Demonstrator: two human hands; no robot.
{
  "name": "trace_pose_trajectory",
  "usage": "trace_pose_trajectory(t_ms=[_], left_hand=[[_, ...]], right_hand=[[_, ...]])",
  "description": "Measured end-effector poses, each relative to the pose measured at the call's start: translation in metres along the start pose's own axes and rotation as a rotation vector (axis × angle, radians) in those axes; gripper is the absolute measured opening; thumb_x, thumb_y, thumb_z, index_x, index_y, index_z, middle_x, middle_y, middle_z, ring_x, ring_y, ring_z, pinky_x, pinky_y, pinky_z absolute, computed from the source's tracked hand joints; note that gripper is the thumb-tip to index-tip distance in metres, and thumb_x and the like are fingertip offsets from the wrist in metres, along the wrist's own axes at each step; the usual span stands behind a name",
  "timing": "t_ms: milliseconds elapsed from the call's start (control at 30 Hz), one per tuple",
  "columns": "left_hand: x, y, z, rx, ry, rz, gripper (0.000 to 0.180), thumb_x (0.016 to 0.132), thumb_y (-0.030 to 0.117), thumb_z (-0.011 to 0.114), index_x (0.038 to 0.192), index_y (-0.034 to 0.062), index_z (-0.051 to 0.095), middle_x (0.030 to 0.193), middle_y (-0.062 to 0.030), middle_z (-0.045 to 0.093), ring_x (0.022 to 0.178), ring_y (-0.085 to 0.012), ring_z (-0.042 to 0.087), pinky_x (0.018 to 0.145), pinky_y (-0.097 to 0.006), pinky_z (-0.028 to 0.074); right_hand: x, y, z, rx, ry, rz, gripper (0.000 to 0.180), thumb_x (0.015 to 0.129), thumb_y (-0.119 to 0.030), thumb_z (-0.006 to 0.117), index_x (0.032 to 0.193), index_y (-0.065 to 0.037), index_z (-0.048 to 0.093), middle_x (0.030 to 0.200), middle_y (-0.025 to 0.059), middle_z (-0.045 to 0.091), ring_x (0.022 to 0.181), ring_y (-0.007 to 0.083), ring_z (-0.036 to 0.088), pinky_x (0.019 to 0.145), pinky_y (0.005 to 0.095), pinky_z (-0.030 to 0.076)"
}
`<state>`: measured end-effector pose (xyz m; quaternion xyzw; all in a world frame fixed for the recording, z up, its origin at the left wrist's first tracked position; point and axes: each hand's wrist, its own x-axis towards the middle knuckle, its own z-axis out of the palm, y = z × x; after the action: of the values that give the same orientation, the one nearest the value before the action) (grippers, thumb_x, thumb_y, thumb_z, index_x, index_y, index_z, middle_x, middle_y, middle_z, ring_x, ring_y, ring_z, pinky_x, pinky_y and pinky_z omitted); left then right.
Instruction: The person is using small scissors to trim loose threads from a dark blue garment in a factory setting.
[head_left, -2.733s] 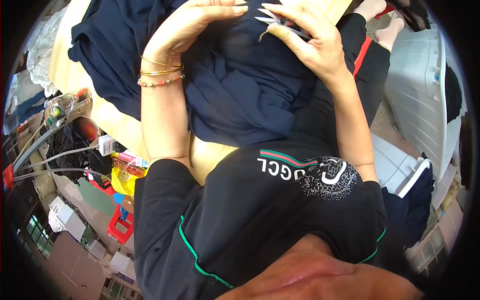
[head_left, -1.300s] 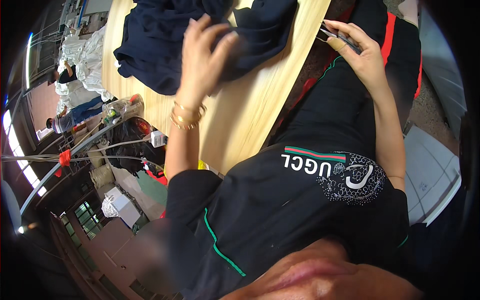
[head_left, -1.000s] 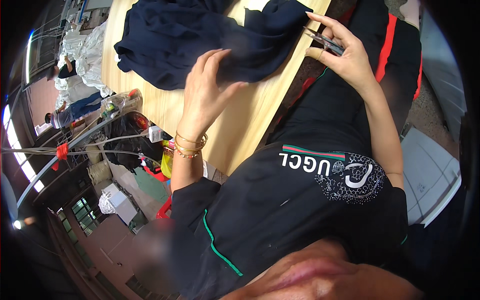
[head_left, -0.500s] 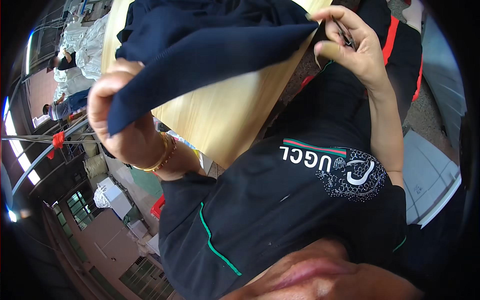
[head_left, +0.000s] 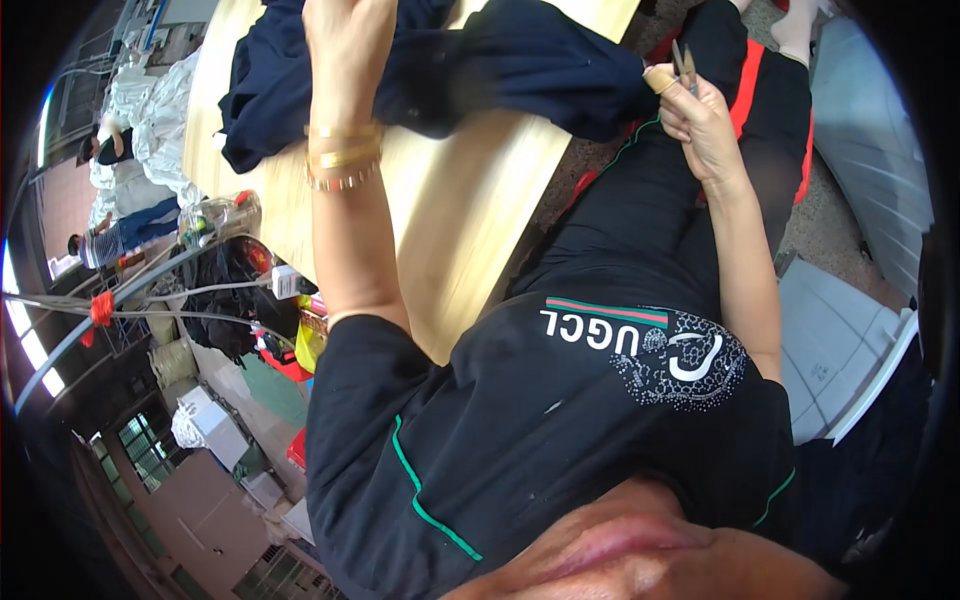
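Observation:
A dark navy garment (head_left: 540,65) lies bunched over a pale wooden table (head_left: 430,220), part of it stretched toward my right hand. My right hand (head_left: 705,130), at the table's right edge, is closed round small thread snips (head_left: 686,65) whose blades point up and away. A tan wrap covers its thumb, which sits at the garment's right end; whether it pinches the cloth is hard to make out. My left hand (head_left: 348,45) reaches over the garment at the top edge of the view, gold bracelets on its wrist. Its fingers are cut off by the frame.
Left of the table are a clear plastic container (head_left: 225,215), a cable-hung metal rail (head_left: 150,275) and a black bag (head_left: 225,310). White cloth heaps (head_left: 155,120) and two people are farther off. A grey-white bin (head_left: 835,350) stands to my right.
My left hand has swung up and to the right, away from the garment's left corner. The raised cloth has dropped onto the table. My right hand has moved slightly down, snips now upright.

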<state>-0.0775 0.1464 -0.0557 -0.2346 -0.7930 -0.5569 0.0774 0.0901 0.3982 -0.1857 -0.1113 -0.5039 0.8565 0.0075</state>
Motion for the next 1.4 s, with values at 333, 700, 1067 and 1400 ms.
trace_pose_trajectory(t_ms=[333,700,1067,1400], left_hand=[[-0.061,-0.031,0.031,0.700,-0.081,0.119,0.035,0.087,0.032,0.070,0.108,0.0046,0.070,0.091,-0.0087,0.069,0.079,-0.0221,0.066,0.074,-0.030,0.051],[-0.061,-0.035,0.011,-0.564,-0.208,-0.486,0.022,0.091,0.012,0.066,0.110,0.0005,0.069,0.098,-0.0028,0.071,0.088,-0.0067,0.065,0.080,-0.020,0.049],[-0.059,-0.036,0.006,-0.626,-0.338,-0.472,0.023,0.092,0.013,0.064,0.112,0.0025,0.070,0.102,-0.0028,0.071,0.095,-0.0075,0.063,0.089,-0.021,0.045],[-0.061,-0.058,0.007,-0.554,-0.291,-0.482,0.023,0.091,0.015,0.067,0.110,0.0035,0.071,0.101,-0.0026,0.071,0.097,-0.0080,0.063,0.092,-0.022,0.043]], right_hand=[[-0.003,0.001,-0.009,-0.495,-0.003,-0.057,0.027,0.093,-0.018,0.065,0.116,-0.005,0.061,0.071,-0.0099,0.043,0.056,-0.0017,0.033,0.050,0.0172,0.026],[0.015,-0.041,0.075,-1.099,-0.084,-0.856,0.036,0.083,-0.016,0.073,0.118,-0.010,0.066,0.093,0.0057,0.065,0.075,0.0165,0.062,0.067,0.0266,0.050],[0.029,-0.053,0.124,-1.264,-0.085,-0.859,0.035,0.080,-0.013,0.074,0.113,-0.005,0.068,0.077,0.0094,0.055,0.061,0.0220,0.056,0.055,0.0310,0.045],[0.042,-0.032,0.103,-1.393,-0.040,-1.109,0.042,0.075,-0.011,0.078,0.116,-0.013,0.071,0.078,0.0028,0.059,0.062,0.0123,0.056,0.055,0.0263,0.045]])
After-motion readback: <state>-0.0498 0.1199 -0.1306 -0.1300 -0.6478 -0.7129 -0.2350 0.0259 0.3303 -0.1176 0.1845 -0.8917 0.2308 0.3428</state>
